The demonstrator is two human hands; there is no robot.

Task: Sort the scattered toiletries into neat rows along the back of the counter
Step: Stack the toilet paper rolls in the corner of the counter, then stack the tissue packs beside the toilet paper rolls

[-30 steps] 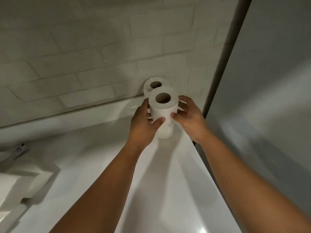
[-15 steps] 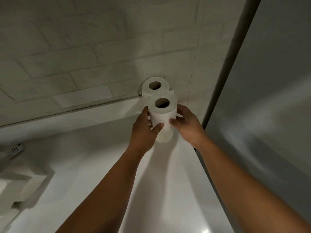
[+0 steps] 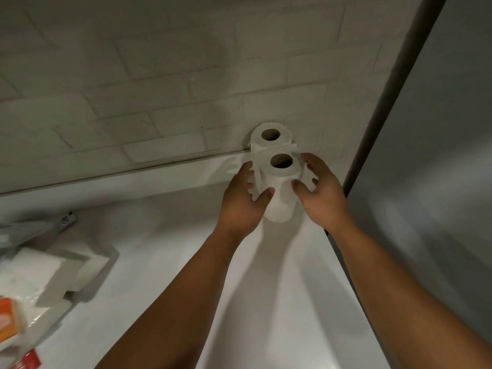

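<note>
Two white toilet rolls stand upright at the counter's back right corner. The back roll (image 3: 270, 137) is against the tiled wall, and the front roll (image 3: 281, 193) stands on the white counter (image 3: 159, 262) right in front of it. My left hand (image 3: 241, 203) and my right hand (image 3: 320, 194) flank the front roll. Both thumbs touch its front. The fingers of both hands are spread, with their tips showing beside the roll and apart from it.
The counter's right edge runs along a dark post (image 3: 383, 107) and a grey panel (image 3: 431, 182). At the left lie white tissue packs (image 3: 40, 272), an orange-printed pack (image 3: 10, 320), a red item (image 3: 29, 362) and a dark labelled tube (image 3: 66, 219).
The front roll went down onto the counter and back against the other roll. Both hands loosened from a full grip, and their fingers came away from its sides.
</note>
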